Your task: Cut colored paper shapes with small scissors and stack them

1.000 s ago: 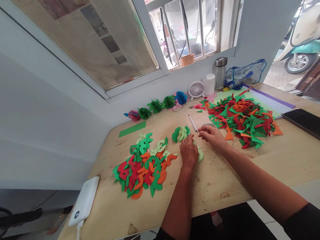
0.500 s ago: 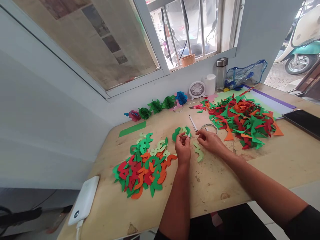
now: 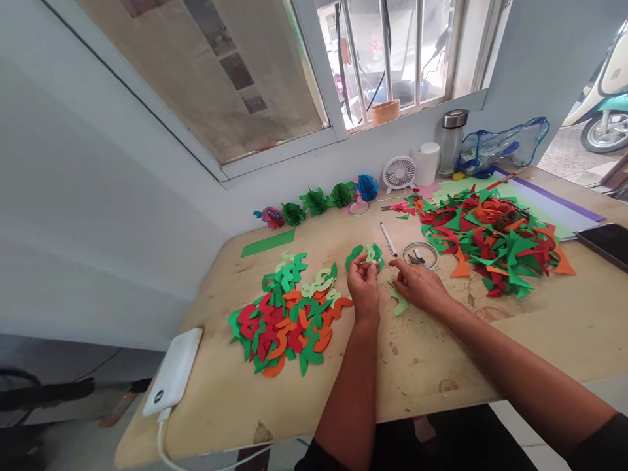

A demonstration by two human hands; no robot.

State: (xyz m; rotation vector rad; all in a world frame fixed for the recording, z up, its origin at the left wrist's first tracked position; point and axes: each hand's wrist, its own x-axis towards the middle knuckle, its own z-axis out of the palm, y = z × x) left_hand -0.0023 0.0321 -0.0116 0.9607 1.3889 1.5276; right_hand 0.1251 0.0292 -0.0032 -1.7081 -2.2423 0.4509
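Small green cutouts: the dark and pale green paper pieces (image 3: 354, 254) lie at the centre of the frame, just beyond the left fingertips, partly hidden by them.
Pale green strip: this wavy paper strip (image 3: 400, 304) lies just right of centre on the table (image 3: 426, 373), under or against the right fingers; which of the two cannot be told.
Left hand: the left hand (image 3: 364, 288) has its fingers curled in, thumb close to the forefinger; a tiny whitish bit shows at the tips, too small to tell whether it is gripped.
Right hand: the right hand (image 3: 422, 285) is palm down, fingers bent, forefinger reaching toward frame centre; whether the fingertips pinch anything cannot be told.
Pen: a white pen (image 3: 388, 239) lies just beyond the right forefinger.
Ring: a thin round ring (image 3: 404, 254) sits beyond the right knuckles, with dark-bladed snips (image 3: 417, 258) within its outline.
Piles: coloured cutouts (image 3: 282, 327) heap left of centre; pointed scraps (image 3: 498, 239) heap at right.
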